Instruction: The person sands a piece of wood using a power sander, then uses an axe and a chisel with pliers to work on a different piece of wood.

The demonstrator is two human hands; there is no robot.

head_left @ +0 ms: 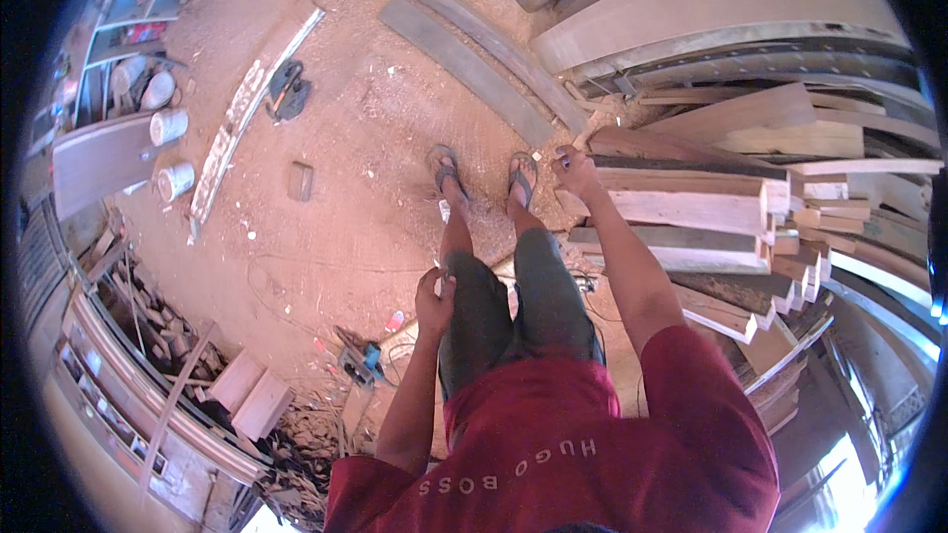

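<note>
My right hand (577, 176) reaches forward beside the near ends of a stack of wooden beams (681, 205) on the right. Its fingers are curled in; a small dark spot shows between them, too small to name. By my left thigh hangs my left hand (434, 302), its fingers bent and closed. Something thin and pale seems to show at its fingertips, but I cannot make it out. Two long planks (469, 69) lie on the ground ahead of my feet, close to the right hand.
A blue power tool (371, 355) lies on the ground left of my legs, with a cable near it. Further left are a long rough-edged slab (237, 123), a dark bag-like thing (288, 94), a wooden block (300, 181) and white buckets (176, 182). Wide boards (721, 0) lean at far right.
</note>
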